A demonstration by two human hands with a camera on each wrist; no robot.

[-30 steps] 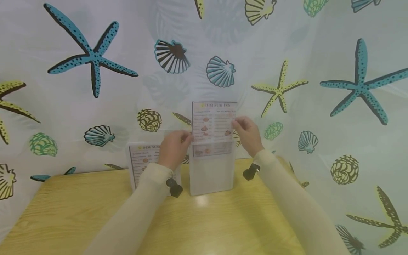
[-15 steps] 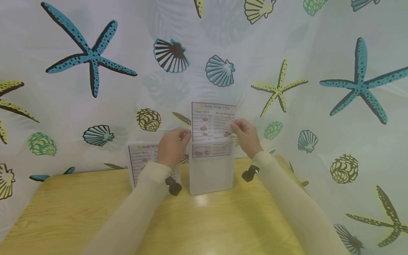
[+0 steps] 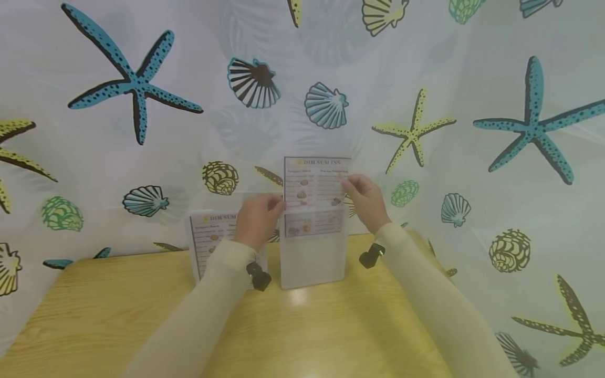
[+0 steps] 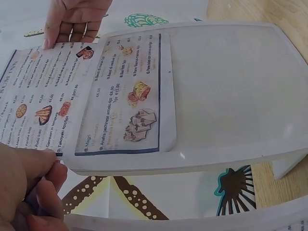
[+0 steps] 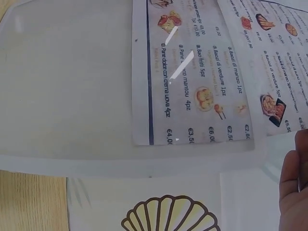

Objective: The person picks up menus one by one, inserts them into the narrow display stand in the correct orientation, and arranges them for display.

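Observation:
A printed menu sheet (image 3: 317, 184) headed "DIM SUM INN" sits with its lower part inside a clear plastic sign holder (image 3: 313, 262), which stands upright on the table. The sheet's upper part sticks out above the holder's top edge. My left hand (image 3: 255, 220) pinches the sheet's left edge between thumb and fingers, just above the holder. On the opposite edge, higher up, my right hand (image 3: 367, 202) pinches the paper. In the left wrist view the holder (image 4: 231, 82) shows blank below the sheet's bottom border. The right wrist view shows only part of the right hand (image 5: 294, 187).
A second menu holder (image 3: 203, 247) with the same heading stands to the left, partly behind my left hand and forearm. The wooden table (image 3: 302, 336) reaches back to a curtain (image 3: 293, 42) printed with starfish and shells.
Over the last half second the menu sheet has slid slightly down into the holder, and my left hand has lowered a little with it. Both holders have stayed in place.

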